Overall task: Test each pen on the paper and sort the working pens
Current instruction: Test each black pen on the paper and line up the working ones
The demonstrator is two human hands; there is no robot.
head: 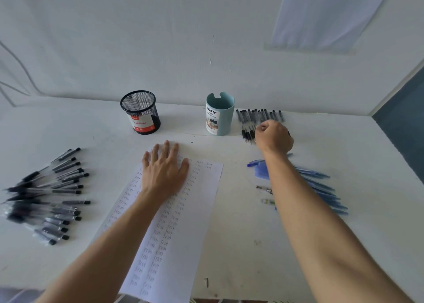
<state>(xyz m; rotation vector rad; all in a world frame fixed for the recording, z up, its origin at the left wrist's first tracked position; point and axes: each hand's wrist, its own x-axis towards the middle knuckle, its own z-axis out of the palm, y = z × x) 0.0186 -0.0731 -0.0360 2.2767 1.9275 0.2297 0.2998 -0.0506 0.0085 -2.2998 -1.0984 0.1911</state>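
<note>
Tabletop (236, 229) — left hand (164, 172) flat on paper (185, 231), right hand (274, 138) curled over pens (259, 115) — grip unclear.

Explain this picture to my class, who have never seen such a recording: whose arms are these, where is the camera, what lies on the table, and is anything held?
There is no machine here: these are a person's two bare arms. The single camera sits on the person's head and looks forward and down. The left hand lies flat on the paper, which is covered in handwritten test words. The right hand is curled over a row of black pens at the back right; whether it grips one is hidden. The table also bears a heap of black pens at the left, blue pens at the right, a mesh cup and a blue cup.
</note>
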